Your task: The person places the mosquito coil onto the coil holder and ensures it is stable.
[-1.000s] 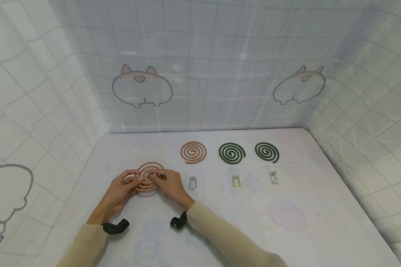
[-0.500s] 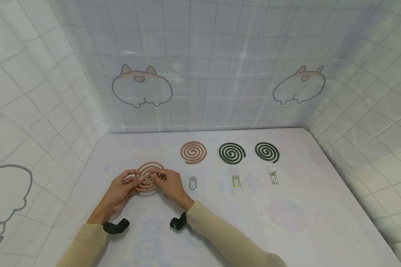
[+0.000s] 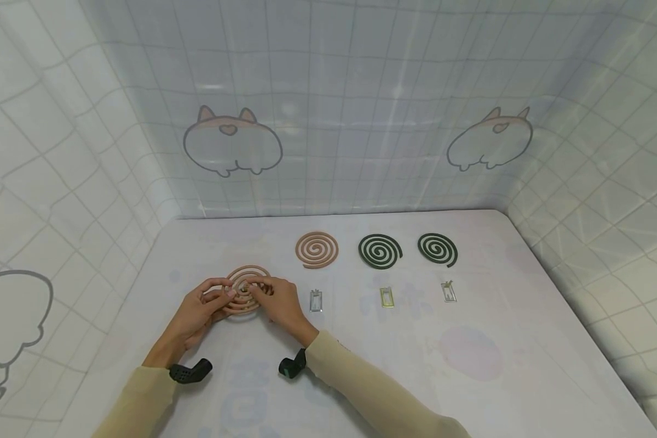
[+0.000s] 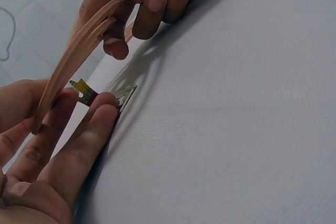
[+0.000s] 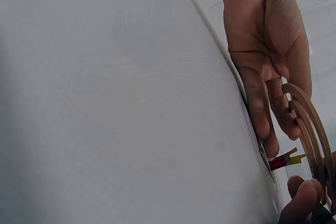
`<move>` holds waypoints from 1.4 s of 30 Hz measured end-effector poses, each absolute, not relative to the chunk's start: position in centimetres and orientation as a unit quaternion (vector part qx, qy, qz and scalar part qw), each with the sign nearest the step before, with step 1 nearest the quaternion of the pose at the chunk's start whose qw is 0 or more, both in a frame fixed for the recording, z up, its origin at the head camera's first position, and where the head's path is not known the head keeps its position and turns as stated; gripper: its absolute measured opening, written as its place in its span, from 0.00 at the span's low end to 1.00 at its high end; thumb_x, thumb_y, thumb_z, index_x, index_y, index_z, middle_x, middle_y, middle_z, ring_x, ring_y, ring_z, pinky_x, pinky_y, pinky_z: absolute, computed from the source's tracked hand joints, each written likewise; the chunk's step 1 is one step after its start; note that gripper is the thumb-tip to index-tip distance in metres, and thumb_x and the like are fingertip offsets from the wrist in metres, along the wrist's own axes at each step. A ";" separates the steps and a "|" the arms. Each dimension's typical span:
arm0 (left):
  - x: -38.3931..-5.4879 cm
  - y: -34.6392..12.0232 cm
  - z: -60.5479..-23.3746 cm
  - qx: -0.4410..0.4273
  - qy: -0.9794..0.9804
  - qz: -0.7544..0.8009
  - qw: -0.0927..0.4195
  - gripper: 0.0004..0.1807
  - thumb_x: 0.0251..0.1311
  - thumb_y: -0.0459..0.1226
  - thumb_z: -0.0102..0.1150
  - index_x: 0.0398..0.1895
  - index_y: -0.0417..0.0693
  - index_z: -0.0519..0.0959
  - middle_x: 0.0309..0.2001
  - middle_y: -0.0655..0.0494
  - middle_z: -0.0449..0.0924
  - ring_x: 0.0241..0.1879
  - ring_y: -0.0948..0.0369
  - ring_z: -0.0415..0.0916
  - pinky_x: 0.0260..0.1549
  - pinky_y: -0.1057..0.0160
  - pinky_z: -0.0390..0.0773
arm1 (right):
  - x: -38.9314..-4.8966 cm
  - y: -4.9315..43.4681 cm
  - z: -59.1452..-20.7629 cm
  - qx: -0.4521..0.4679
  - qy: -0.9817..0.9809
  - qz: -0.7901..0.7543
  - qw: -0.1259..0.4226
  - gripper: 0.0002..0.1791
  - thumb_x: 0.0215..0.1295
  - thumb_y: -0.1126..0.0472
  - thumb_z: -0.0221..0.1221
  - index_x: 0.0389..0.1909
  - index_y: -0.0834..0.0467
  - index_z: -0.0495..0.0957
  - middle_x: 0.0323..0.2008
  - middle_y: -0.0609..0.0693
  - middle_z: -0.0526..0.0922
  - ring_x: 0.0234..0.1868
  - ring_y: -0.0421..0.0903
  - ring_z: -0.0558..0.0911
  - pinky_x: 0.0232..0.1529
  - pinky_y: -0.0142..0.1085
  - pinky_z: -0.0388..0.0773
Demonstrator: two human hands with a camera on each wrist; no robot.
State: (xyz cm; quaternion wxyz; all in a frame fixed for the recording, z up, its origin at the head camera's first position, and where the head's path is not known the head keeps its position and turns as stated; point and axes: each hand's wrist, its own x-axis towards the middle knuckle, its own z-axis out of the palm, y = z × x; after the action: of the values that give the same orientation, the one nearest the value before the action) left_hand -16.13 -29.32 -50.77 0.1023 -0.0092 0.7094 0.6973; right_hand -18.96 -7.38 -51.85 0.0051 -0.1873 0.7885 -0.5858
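Note:
A brown mosquito coil [image 3: 246,268] is held a little above the table by both hands. The left hand [image 3: 197,313] grips its left edge between thumb and fingers. Reaching in from the right, the right hand [image 3: 281,301] pinches the coil's inner rings near the centre. Beneath the coil, the left wrist view shows a small metal coil stand [image 4: 126,96] with a red and yellow upright tab [image 4: 85,91]. The left hand's lower fingertips lie right at this stand. The right wrist view shows the forked tab [image 5: 287,159] pointing toward the coil's rings.
Another brown coil [image 3: 317,249] and two green coils, one in the middle [image 3: 380,251] and one at right [image 3: 437,250], lie along the back. In front of them are a silver stand [image 3: 316,300], a yellowish stand [image 3: 387,297] and another silver stand [image 3: 449,292]. Grid-patterned walls enclose the table.
The right hand's fingers shift very slightly at the coil's centre. The left hand, the coil and the other items stay in place.

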 end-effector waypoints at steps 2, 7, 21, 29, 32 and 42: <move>-16.1 -29.3 -50.8 -0.007 0.712 0.695 0.101 0.26 0.72 0.40 0.63 0.68 0.40 0.68 0.42 0.53 0.84 0.43 0.62 0.83 0.40 0.64 0.85 | -18.9 -7.4 -51.8 -0.188 0.788 -0.586 0.000 0.12 0.75 0.54 0.62 0.55 0.47 0.87 0.18 0.43 0.71 0.07 0.37 0.66 0.09 0.30 0.67; -16.1 -29.3 -50.9 -0.004 0.716 0.691 0.099 0.25 0.73 0.40 0.62 0.67 0.39 0.69 0.41 0.53 0.84 0.43 0.62 0.83 0.40 0.64 0.85 | -18.8 -7.4 -51.8 -0.184 0.791 -0.583 0.002 0.13 0.75 0.53 0.62 0.55 0.46 0.87 0.18 0.43 0.71 0.07 0.37 0.66 0.10 0.29 0.67; -15.9 -29.4 -51.1 0.012 0.700 0.708 0.093 0.25 0.74 0.37 0.61 0.68 0.38 0.67 0.41 0.54 0.84 0.44 0.61 0.84 0.41 0.63 0.85 | -18.6 -7.5 -51.4 -0.179 0.790 -0.586 -0.003 0.13 0.76 0.53 0.62 0.55 0.48 0.87 0.18 0.44 0.71 0.08 0.35 0.67 0.11 0.28 0.65; -15.8 -29.1 -50.9 -0.007 0.699 0.710 0.091 0.25 0.73 0.38 0.62 0.67 0.38 0.68 0.41 0.54 0.84 0.43 0.61 0.84 0.41 0.64 0.85 | -18.8 -7.6 -51.2 -0.185 0.803 -0.566 -0.006 0.12 0.75 0.56 0.62 0.54 0.49 0.88 0.18 0.46 0.72 0.14 0.35 0.66 0.15 0.27 0.62; -15.8 -29.0 -50.8 -0.018 0.696 0.712 0.094 0.26 0.72 0.38 0.63 0.67 0.38 0.68 0.42 0.53 0.85 0.43 0.61 0.84 0.41 0.64 0.85 | -18.9 -7.6 -51.2 -0.188 0.805 -0.562 -0.002 0.11 0.75 0.56 0.62 0.53 0.50 0.88 0.19 0.45 0.72 0.16 0.35 0.66 0.16 0.27 0.62; -16.0 -29.0 -50.8 -0.009 0.706 0.702 0.093 0.25 0.72 0.37 0.63 0.66 0.37 0.69 0.40 0.52 0.83 0.42 0.61 0.84 0.40 0.64 0.85 | -18.9 -7.3 -51.6 -0.195 0.801 -0.566 -0.004 0.12 0.75 0.55 0.62 0.54 0.48 0.88 0.18 0.42 0.71 0.15 0.35 0.66 0.16 0.27 0.62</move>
State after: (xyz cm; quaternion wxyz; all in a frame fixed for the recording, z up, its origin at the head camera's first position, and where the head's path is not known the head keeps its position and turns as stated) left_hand -16.02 -29.03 -50.75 0.0932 -0.0092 0.7055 0.7025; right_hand -18.89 -7.30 -51.61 -0.0038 -0.1950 0.8008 -0.5663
